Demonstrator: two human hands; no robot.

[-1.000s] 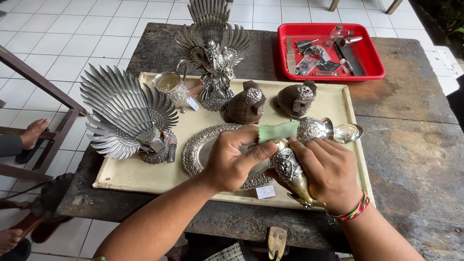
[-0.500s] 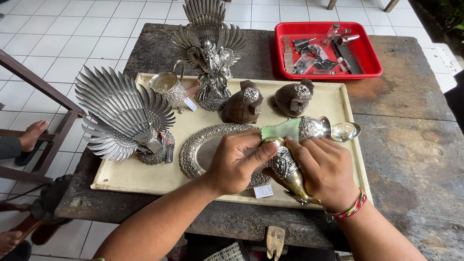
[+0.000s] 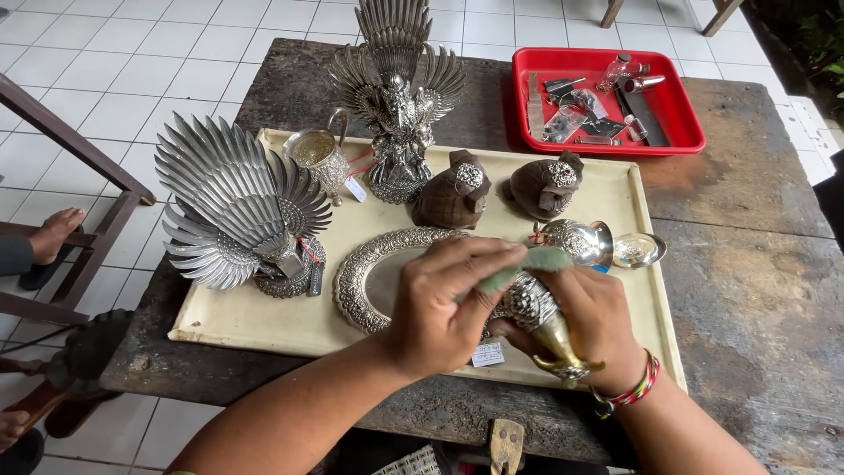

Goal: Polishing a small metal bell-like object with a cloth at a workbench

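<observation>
My right hand (image 3: 596,321) grips an ornate silver goblet (image 3: 538,312) lying on its side, its gold foot toward me. My left hand (image 3: 444,303) presses a small green cloth (image 3: 527,261) against the goblet's embossed body. Both hands hover over the front of a cream tray (image 3: 264,321). Just beneath my left hand lies an oval embossed silver plate (image 3: 369,277). A white price tag (image 3: 487,354) rests on the tray under my hands.
On the tray stand a silver peacock (image 3: 233,207), a winged figure statue (image 3: 397,97), a small silver cup (image 3: 316,157), two dark turtle-shaped boxes (image 3: 453,193) and a silver bowl with spoon (image 3: 598,244). A red tray (image 3: 690,132) of tools sits behind. Someone's foot (image 3: 53,233) shows at left.
My left hand has slid the green cloth along the goblet, from near the bowl end toward its middle. My right hand keeps its hold and the goblet stays tilted.
</observation>
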